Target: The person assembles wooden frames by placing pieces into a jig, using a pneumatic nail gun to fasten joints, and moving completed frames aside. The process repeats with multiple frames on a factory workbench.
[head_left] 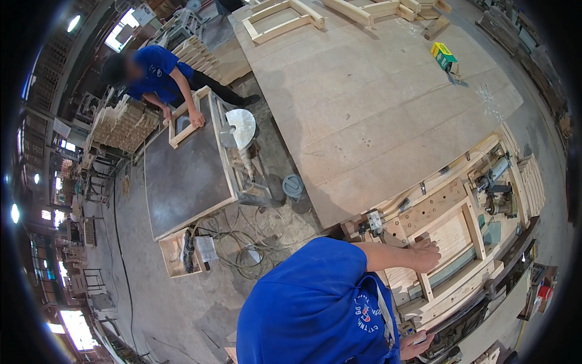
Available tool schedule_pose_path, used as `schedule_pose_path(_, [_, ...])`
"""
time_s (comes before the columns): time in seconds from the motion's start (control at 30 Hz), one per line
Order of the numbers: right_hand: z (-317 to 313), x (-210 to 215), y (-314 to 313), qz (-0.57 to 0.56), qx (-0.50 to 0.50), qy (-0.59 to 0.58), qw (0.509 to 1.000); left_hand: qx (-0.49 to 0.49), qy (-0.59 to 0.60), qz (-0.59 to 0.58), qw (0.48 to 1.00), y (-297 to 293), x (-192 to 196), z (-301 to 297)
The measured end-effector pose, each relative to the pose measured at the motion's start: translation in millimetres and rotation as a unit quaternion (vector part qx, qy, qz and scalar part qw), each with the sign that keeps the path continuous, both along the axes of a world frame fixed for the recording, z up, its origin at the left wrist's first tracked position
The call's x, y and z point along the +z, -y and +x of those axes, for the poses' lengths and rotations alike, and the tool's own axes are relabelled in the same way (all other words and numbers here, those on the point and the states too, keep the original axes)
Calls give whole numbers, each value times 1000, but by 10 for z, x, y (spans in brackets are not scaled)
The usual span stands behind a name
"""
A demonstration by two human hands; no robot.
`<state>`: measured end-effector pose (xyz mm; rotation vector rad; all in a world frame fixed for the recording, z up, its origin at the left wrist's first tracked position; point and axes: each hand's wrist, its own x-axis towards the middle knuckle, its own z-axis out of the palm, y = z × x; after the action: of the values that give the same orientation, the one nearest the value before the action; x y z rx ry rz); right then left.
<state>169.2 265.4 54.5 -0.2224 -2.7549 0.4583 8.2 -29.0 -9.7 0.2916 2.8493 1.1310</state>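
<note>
My left hand (426, 255) reaches over a jig bench and rests with bent fingers on a light wooden frame (474, 230). The frame lies in the wooden jig (431, 209), with a pale slatted panel showing inside it. My right hand (416, 344) is low, beside the bench's near edge, partly hidden by my blue shirt. Its fingers are curled around something small that I cannot make out. Metal clamps sit around the jig: one clamp (375, 222) near my left forearm, and a pneumatic cylinder (498, 168) at the far end.
A broad plywood table (364, 115) adjoins the bench, carrying a green-yellow box (444, 56) and wooden frames (282, 21). At left, a co-worker (160, 76) holds another frame on a dark-topped table (185, 182). Hoses (242, 246), a bucket (293, 186) and a tool box (182, 253) are on the floor.
</note>
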Motion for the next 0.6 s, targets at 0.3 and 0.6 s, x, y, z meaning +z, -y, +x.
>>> schedule_pose_path(0.3, [-14,37,36,15,-5,16,1000,20,-34,5,999,-27,-35,9])
schedule_pose_path(0.6, [-10,62,67,17,-25,46,998,19,-46,20,999,-22,-66,1])
